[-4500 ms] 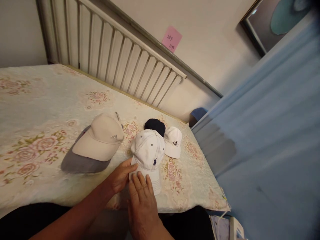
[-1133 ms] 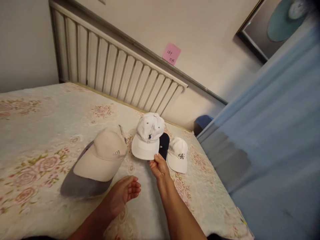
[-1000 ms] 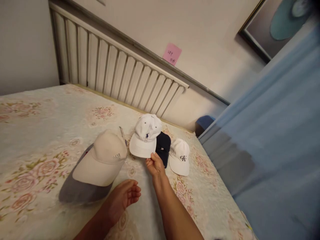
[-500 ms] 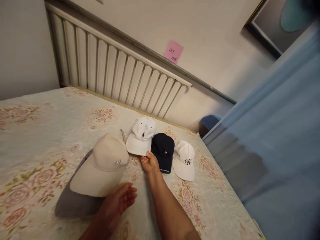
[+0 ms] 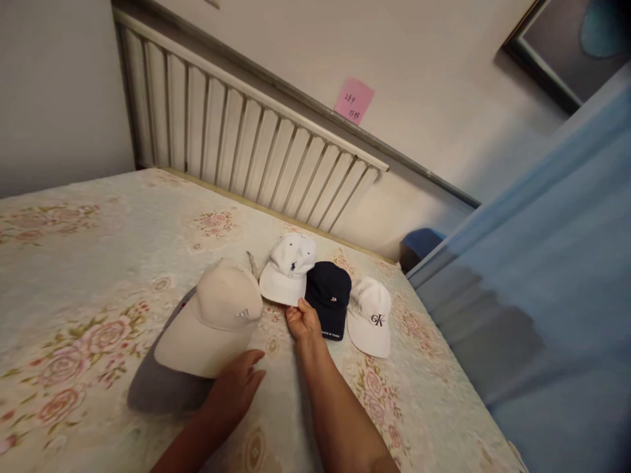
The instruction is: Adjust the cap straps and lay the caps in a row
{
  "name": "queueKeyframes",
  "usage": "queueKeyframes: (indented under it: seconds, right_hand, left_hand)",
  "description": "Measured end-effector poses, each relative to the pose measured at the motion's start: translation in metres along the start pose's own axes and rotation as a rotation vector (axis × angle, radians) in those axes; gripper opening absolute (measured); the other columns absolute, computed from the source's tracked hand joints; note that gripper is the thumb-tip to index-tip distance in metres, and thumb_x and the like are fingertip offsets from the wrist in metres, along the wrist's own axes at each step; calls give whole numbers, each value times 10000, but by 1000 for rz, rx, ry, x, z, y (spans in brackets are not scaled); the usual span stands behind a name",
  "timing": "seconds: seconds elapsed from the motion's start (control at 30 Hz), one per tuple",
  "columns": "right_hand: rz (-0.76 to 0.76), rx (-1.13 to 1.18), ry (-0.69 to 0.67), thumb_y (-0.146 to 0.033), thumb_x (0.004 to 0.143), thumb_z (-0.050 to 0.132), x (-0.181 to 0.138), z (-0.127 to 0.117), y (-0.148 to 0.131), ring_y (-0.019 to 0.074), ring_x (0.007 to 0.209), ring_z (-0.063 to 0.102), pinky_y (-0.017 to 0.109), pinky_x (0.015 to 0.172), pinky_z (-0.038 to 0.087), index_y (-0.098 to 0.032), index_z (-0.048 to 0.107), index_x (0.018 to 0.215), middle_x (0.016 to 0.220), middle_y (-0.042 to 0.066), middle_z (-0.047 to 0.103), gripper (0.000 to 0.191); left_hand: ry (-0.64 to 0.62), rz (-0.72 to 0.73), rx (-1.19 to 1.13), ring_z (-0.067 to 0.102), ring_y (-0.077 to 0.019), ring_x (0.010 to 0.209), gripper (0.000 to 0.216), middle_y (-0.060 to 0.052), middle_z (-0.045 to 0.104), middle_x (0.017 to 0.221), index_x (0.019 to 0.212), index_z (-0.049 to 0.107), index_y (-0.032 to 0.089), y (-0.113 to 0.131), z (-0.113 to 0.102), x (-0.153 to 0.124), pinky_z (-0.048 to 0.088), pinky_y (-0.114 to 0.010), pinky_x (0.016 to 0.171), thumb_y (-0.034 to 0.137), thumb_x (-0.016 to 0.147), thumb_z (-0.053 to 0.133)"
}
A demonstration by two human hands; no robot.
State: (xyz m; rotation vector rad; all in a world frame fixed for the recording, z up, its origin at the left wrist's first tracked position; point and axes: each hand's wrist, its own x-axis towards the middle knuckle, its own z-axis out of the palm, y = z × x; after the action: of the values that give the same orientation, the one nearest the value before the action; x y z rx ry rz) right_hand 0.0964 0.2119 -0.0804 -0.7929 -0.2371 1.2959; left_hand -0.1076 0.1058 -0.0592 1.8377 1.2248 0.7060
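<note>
Caps lie in a row on a floral bedspread (image 5: pixel 89 263). My right hand (image 5: pixel 302 321) pinches the brim of a white cap with a small blue logo (image 5: pixel 288 266), which rests on the bed. To its right sit a dark navy cap (image 5: pixel 329 300) and a white cap with black letters (image 5: pixel 371 314). A beige cap (image 5: pixel 217 315) lies to the left on top of a grey cap (image 5: pixel 158 389). My left hand (image 5: pixel 236 387) is flat on the bed, fingers stretched out, its fingertips near the beige cap's brim.
A slatted white headboard (image 5: pixel 246 138) runs behind the bed. A pink sticky note (image 5: pixel 353 100) is on the wall above it. A blue curtain (image 5: pixel 542 276) hangs along the right side. A blue object (image 5: pixel 419 242) sits in the gap past the bed's corner.
My right hand has carried the white logo cap from near the bed's front edge and set it down left of the navy cap. My left hand has slid toward the beige cap.
</note>
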Motion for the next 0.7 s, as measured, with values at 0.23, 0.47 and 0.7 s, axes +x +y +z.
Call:
queueKeyframes:
  seconds: [0.23, 0.47, 0.7]
  right_hand:
    - [36, 66, 38, -22, 782, 579, -3, 1, 2, 97, 605, 646, 167, 505, 503, -151, 607, 846, 751, 18, 722, 147]
    - [55, 74, 62, -27, 781, 577, -3, -2, 4, 97, 606, 648, 171, 503, 499, -154, 590, 837, 767, 21, 724, 140]
    - [85, 57, 78, -32, 747, 615, -4, -5, 7, 101, 601, 642, 180, 508, 500, -158, 578, 834, 750, 12, 716, 158]
  left_hand:
    - [88, 197, 270, 419, -275, 1324, 559, -175, 477, 1412, 1300, 498, 82, -43, 56, 34, 331, -452, 1109, 219, 765, 411]
    - [241, 207, 234, 368, -322, 1348, 567, -257, 419, 1426, 1320, 443, -17, -56, 60, 64, 318, -512, 1107, 193, 802, 345]
    - [355, 147, 255, 340, -313, 1366, 579, -251, 387, 1445, 1312, 422, -19, -68, 52, 76, 289, -463, 1134, 211, 784, 368]
